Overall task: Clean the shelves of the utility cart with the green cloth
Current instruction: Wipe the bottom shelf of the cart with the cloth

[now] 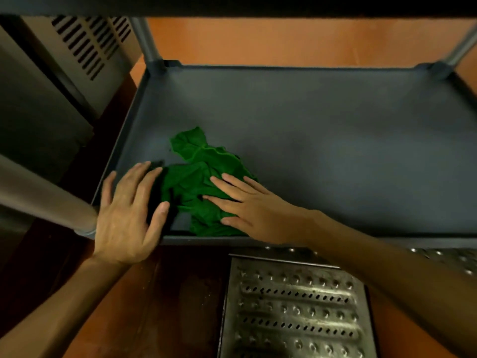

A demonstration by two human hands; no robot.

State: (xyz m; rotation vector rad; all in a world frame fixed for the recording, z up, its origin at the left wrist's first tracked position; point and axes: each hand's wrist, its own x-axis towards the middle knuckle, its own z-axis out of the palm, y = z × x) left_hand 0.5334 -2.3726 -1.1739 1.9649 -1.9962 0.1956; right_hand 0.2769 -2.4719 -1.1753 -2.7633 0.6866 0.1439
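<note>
Green cloth is lying crumpled in the near-left corner of the grey cart shelf, one edge reaching the shelf's near rim. Right hand is pressing down flat on the cloth, fingers straight and spread, not curling round it, forearm crossing the shelf's near rim. Left hand is hovering or resting over the shelf's near-left corner with fingers straight and spread, holding nothing; thumb is sitting just beside the cloth's left edge, and contact with the shelf cannot be told.

Near-left post is standing at the shelf's corner, just beside the left wrist. Far-left post and far-right post are rising from the shelf's back corners. Upper shelf is showing as a dark band above the shelf. Perforated metal grate is lying on the orange floor in front of the shelf's near rim. Metal cabinet with vent slots is standing left of the shelf.
</note>
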